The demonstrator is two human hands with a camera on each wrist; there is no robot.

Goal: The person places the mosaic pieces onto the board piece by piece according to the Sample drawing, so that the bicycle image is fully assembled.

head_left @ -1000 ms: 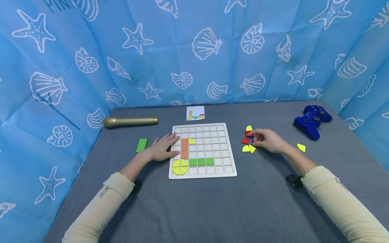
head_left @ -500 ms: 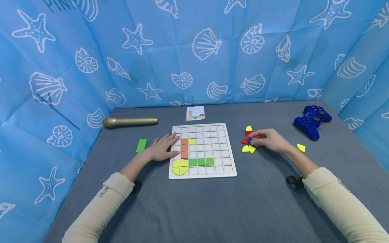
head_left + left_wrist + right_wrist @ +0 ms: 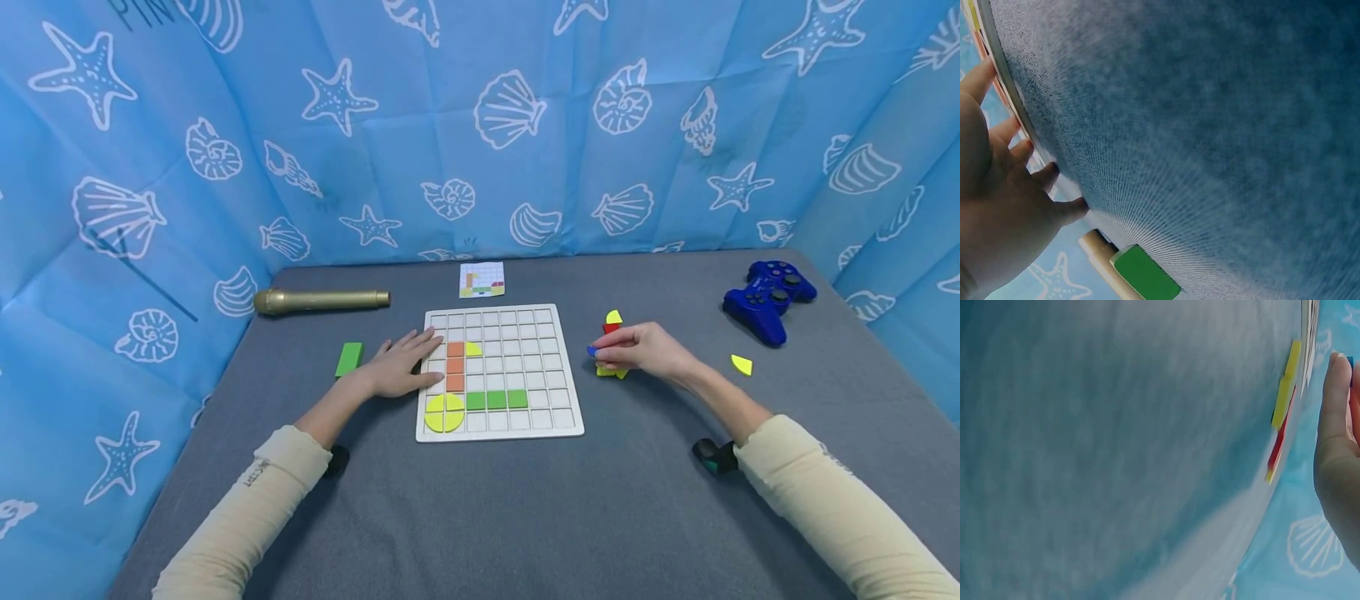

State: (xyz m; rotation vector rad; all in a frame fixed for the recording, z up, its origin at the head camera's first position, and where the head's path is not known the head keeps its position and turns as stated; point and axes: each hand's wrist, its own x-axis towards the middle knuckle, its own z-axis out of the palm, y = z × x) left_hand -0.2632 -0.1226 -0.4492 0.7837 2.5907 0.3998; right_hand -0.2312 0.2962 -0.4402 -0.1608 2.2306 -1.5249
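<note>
In the head view my left hand (image 3: pixel 397 371) rests with spread fingers on the left edge of a white grid board (image 3: pixel 551 423). On the board are three orange squares (image 3: pixel 455 366), three green squares (image 3: pixel 497 400), a yellow circle of quarter pieces (image 3: pixel 445 412) and a single yellow quarter piece (image 3: pixel 473 349). Between thumb and fingers, my right hand (image 3: pixel 647 350) pinches a small blue piece (image 3: pixel 591 352), held above the table right of the board. Below that hand lie loose yellow pieces (image 3: pixel 611 372) and a red piece (image 3: pixel 612 328), partly covered by it.
A small pattern card (image 3: pixel 482 280) lies behind the board. To the left are a gold microphone (image 3: pixel 322 301) and a green block (image 3: pixel 349 359). At right lie a blue game controller (image 3: pixel 770 302) and a lone yellow quarter piece (image 3: pixel 742 364). A blue curtain (image 3: pixel 450 125) surrounds the table.
My right hand has raised the blue piece from the loose pieces and moved it left toward the board. The left hand has stayed in place.
</note>
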